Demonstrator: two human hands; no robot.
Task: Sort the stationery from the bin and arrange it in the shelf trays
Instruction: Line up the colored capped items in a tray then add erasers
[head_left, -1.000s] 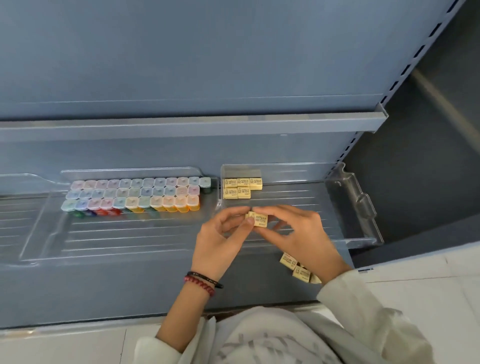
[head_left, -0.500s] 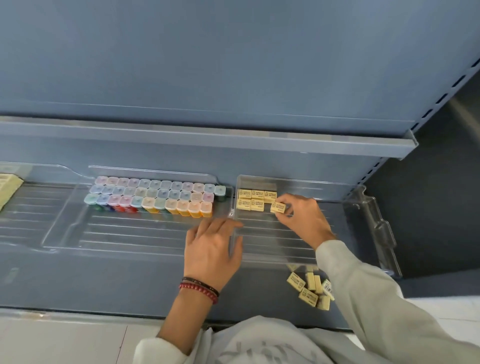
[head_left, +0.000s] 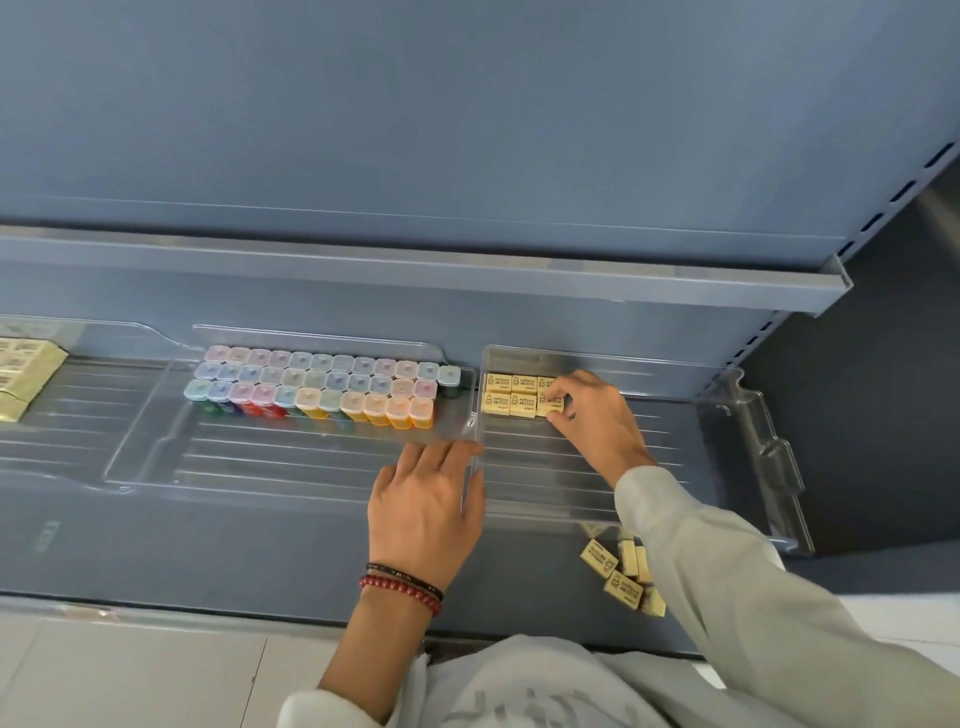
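Note:
Small yellow erasers (head_left: 509, 396) lie in two rows at the back left corner of the right clear tray (head_left: 748, 457). My right hand (head_left: 597, 421) reaches into that tray and pinches one yellow eraser (head_left: 551, 404) at the right end of the front row. My left hand (head_left: 426, 504) rests flat, fingers straight, on the front rim where the two trays meet. Several loose erasers (head_left: 621, 574) lie on the shelf below the right tray, partly hidden by my right sleeve.
The middle clear tray (head_left: 291, 467) holds three rows of small pastel-lidded containers (head_left: 317, 387) at its back. A stack of pale yellow packs (head_left: 23, 374) sits at the far left. A grey shelf lip (head_left: 467, 270) overhangs the trays.
My right hand carried the eraser from between both hands into the right tray and set it down by the rows. My left hand let go and came to rest on the tray rim.

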